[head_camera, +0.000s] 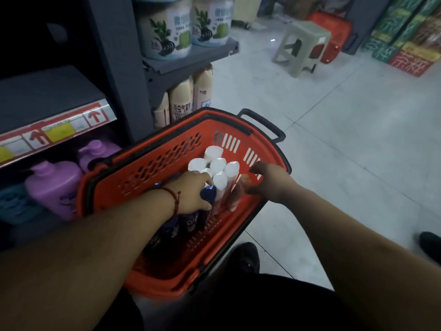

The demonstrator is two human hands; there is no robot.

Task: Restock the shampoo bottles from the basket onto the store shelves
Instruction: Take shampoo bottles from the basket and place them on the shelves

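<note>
1. Two bare forearms reach in from the bottom edge, above dark clothing. A black shoe [248, 256] stands on the pale tiled floor [334, 139], just right of the basket's near end.
2. The left hand [193, 189], with a red cord bracelet [173, 194] at its wrist, is down inside the red basket [143, 168]. Its fingers and thumb curl round a blue-capped bottle [208, 193] near the middle of the basket.
3. The right hand [269, 182] hangs over the basket's right rim. Its fingers point down toward the white caps and are blurred, so I cannot tell whether they hold anything.
4. The white-capped bottles [218, 164] stand upright in a tight cluster in the far half of the basket, touching one another and lying between the two hands.
5. More dark bottles [188, 223] lie in the near half, under the left wrist.
6. A black handle [262, 123] rises at the basket's far end.
7. Just left of the basket is a dark grey shelf [55, 91] with a red-and-white price strip [55, 130] along its front edge. Beneath it stand purple bottles [53, 185] — the nearest one is just beside the basket's wall.
8. Farther back, printed tubs [164, 32] sit on a higher shelf, and a pale plastic stool [303, 41] stands on the floor — well apart from the basket.
</note>
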